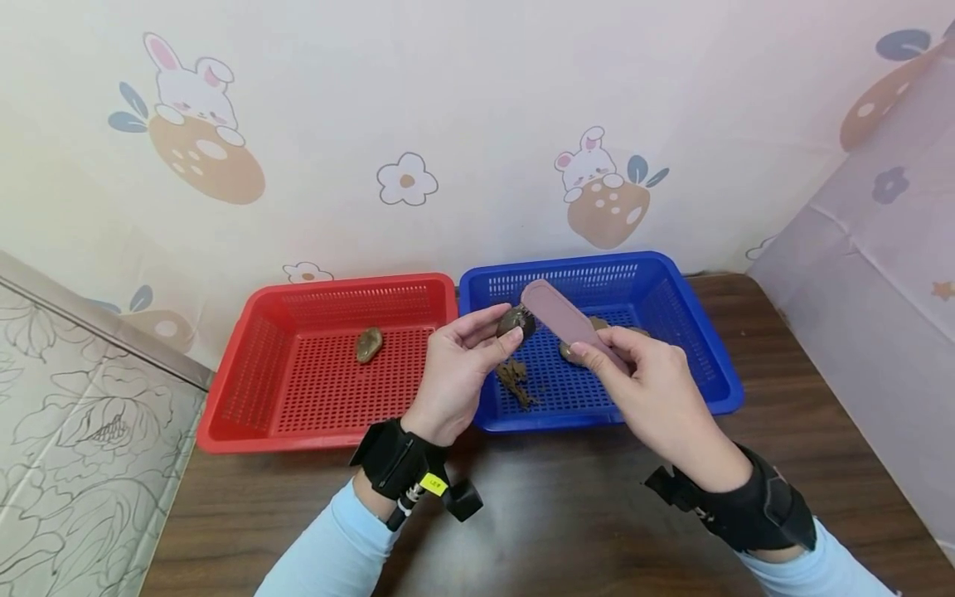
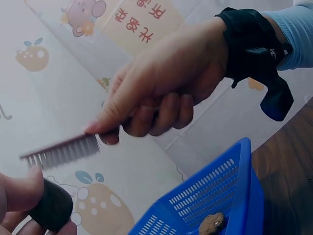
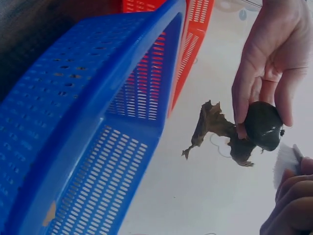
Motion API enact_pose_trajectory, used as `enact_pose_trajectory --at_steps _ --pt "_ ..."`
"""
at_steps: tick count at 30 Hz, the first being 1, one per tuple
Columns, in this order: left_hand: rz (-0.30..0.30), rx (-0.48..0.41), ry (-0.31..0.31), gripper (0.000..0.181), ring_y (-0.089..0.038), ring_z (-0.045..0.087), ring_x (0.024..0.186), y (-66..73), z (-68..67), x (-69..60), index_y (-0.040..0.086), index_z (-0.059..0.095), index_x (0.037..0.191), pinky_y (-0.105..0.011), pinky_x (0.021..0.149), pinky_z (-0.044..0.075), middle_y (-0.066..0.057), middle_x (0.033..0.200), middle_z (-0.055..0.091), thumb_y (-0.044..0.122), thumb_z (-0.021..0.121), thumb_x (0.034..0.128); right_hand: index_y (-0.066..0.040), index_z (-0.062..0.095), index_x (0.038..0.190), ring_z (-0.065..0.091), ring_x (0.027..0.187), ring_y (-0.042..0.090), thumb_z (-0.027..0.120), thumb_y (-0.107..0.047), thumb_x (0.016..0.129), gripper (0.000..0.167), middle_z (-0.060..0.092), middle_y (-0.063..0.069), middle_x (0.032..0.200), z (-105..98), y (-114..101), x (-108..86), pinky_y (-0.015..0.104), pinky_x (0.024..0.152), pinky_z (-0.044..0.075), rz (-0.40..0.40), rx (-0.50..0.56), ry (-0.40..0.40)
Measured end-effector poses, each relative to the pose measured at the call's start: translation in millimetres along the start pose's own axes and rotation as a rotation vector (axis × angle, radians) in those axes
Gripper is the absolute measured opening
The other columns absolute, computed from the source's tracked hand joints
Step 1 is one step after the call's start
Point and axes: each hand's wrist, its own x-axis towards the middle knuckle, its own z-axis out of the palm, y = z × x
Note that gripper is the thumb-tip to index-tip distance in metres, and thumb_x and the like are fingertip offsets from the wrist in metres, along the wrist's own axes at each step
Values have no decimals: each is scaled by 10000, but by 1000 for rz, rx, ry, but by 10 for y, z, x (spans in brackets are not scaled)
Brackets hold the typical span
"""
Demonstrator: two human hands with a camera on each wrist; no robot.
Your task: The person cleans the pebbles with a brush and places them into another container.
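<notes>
A dark, rounded, shiny object [image 1: 516,325] is pinched between the thumb and fingers of my left hand [image 1: 455,373], above the left side of the blue basket [image 1: 701,348]. My right hand [image 1: 656,390] grips a pinkish brush [image 1: 559,313], its head beside the dark object. In the left wrist view the bristles [image 2: 73,152] point down toward the object [image 2: 51,205]; in the right wrist view they stand close to it [image 3: 264,126]. Brown shrivelled scraps [image 1: 515,377] show below my left hand, and brown lumps [image 1: 569,353] lie in the blue basket, partly hidden by my right hand.
A red basket [image 1: 254,365] stands left of the blue one, with one brown lump [image 1: 369,345] inside. Both rest on a dark wooden table [image 1: 537,514]. A patterned cloth [image 1: 477,99] hangs behind them, and a light floral panel [image 1: 82,431] is at the left.
</notes>
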Motion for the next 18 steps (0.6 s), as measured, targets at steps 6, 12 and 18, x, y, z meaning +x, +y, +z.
enact_pose_trajectory --at_steps 6,12,18 --pt "28 -27 15 389 -210 655 1053 -11 -14 6 157 675 1152 -333 961 499 -62 1143 683 201 756 774 -177 641 1108 543 627 133 541 -472 906 371 630 2 820 5 -10 -27 239 429 401 5 24 -51" --pt "-27 -41 33 420 -218 673 1015 -23 -32 1 139 676 1151 -349 910 525 -68 1123 691 244 766 755 -164 646 1098 558 664 143 532 -492 903 399 655 18 897 26 20 -2 239 433 419 24 5 -21" --pt "-14 -62 30 413 -234 674 1013 -32 -44 -3 127 677 1145 -420 921 506 -86 1125 689 244 761 757 -177 639 1111 535 600 138 533 -500 899 401 619 17 793 34 12 -24 245 408 377 24 9 -38"
